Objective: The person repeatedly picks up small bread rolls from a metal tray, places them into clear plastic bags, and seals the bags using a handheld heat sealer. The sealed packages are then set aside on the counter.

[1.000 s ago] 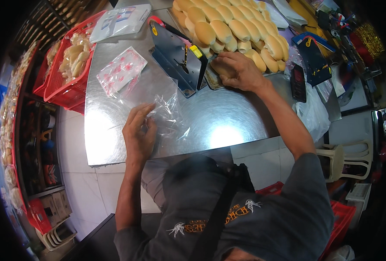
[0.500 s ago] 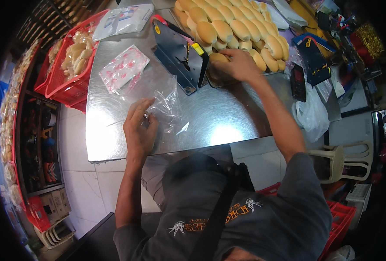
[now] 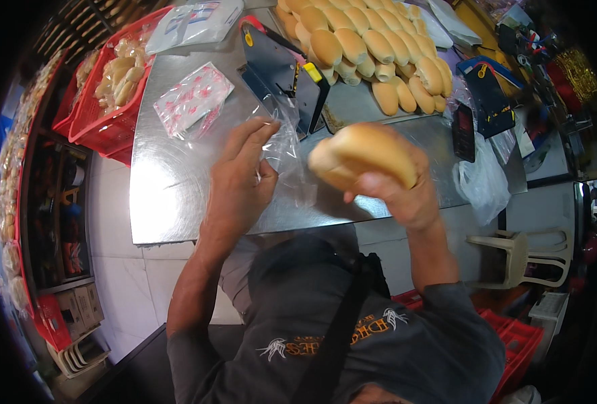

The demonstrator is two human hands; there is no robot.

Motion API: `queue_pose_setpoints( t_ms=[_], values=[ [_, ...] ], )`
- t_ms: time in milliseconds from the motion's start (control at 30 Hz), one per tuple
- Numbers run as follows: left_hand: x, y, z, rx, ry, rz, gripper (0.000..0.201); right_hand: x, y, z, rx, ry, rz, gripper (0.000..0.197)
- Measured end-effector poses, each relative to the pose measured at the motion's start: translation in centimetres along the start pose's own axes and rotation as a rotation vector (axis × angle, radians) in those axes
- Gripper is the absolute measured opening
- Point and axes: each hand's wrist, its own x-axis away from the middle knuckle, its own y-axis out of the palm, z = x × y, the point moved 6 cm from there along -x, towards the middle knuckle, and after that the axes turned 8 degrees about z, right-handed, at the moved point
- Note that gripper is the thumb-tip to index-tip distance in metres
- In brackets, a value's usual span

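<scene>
My right hand holds a golden bread roll above the steel table, its thumb across the near side. A crease shows on the roll; I cannot tell whether a second one is pressed against it. To the left, my left hand has its fingers bent round the edge of a thin clear plastic bag. Just beyond the bag stands a dark bag sealer with a yellow part on its end. Behind it, many rolls lie piled on a metal tray.
A pink-printed plastic packet lies left on the steel table. A white package is at the far left, beside red crates of bagged bread. At right are a black phone, another sealer and a white plastic bag.
My right hand has lifted the bread roll off the tray's near corner and brought it toward me. My left hand has shifted right and away from me, and the clear bag has moved with it.
</scene>
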Motion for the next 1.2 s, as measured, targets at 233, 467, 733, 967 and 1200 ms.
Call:
queue_pose_setpoints(
  t_ms=[233,467,733,967,1200],
  values=[
    [-0.3,1.1,2.3,0.065,-0.067,-0.241,0.075,-1.2,3.7,1.7,0.671,-0.075,-0.015,0.068],
    [1.5,2.4,1.6,0.043,-0.113,-0.334,0.082,-3.5,4.0,6.0,0.582,-0.155,0.041,0.055],
    [3.6,1.3,0.8,0.042,-0.112,-0.22,0.098,-1.7,5.8,6.8,0.495,-0.32,0.09,0.046],
    [4.3,1.0,0.5,0.068,-0.125,-0.207,0.097,-2.6,5.5,9.1,0.088,-0.049,0.213,0.047],
    [2.9,0.0,1.9,0.131,-0.265,-0.309,0.092,-2.7,6.8,8.6,0.459,-0.054,0.02,0.045]
  ],
)
